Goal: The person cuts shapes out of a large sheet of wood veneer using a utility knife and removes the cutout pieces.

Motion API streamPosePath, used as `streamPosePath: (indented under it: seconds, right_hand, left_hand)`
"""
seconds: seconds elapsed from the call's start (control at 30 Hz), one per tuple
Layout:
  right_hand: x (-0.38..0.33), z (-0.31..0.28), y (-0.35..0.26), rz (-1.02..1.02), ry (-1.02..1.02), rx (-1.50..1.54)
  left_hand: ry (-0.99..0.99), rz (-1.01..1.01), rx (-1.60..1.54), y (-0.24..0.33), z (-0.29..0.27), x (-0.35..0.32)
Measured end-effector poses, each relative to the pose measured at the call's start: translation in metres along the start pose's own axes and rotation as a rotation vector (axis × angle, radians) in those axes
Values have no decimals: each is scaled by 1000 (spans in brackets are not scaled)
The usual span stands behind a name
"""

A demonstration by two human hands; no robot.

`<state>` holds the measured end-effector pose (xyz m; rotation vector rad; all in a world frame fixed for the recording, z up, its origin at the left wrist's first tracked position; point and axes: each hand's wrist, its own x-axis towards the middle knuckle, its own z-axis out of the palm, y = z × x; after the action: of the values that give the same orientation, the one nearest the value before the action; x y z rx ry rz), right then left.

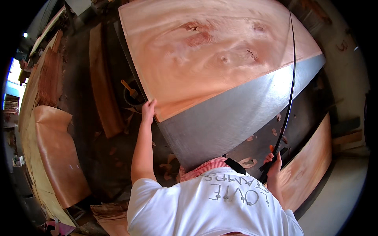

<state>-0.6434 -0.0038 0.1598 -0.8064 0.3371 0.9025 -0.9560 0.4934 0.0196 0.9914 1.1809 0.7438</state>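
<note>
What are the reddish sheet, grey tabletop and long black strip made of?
Reddish sheet: probably wood veneer, fairly smooth; knots and swirling grain show. Grey tabletop: likely bare metal, given its streaky sheen. Black strip: shiny along its edge, perhaps plastic or coated metal; I can't tell which.

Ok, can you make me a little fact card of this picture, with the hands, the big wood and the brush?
Left hand: the left hand touches the sheet's edge near a corner; grip hard to tell
Right hand: the right hand holds the near end of a long black strip, which curves
Big wood: wood sheet, orange-tan with dark knots, lying on a grey surface
Brush: orange-handled brush, at a dark bucket left of the sheet
</note>
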Motion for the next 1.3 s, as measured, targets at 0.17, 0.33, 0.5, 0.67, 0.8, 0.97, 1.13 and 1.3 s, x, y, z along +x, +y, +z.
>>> streamPosePath:
  seconds: [0.17,0.33,0.5,0.67,0.8,0.97,1.13,1.3]
  right_hand:
    - [-7,-4,-1,-31,43,-119]
    - [1,-7,4,-1,25,-46]
    - [1,-12,-3,31,74,-80]
    - [51,14,30,32,113,-141]
    - [65,68,80,94,-66,-676]
    - [35,84,80,295,-658,-1378]
    - [20,23,49,67,-483,-1361]
    - [16,-42,1,78,-363,-1051]
  left_hand:
    - [-222,-132,-222,-48,26,-96]
    - [-519,-587,165,-134,38,-211]
    - [-806,-655,684,-146,48,-251]
    - [-926,-243,749,-80,76,-226]
    - [-871,-112,166,-46,151,-237]
    - [-1098,-742,-112,-23,133,-181]
    - [-265,189,844,8,64,-103]
    - [251,772,954,50,130,-135]
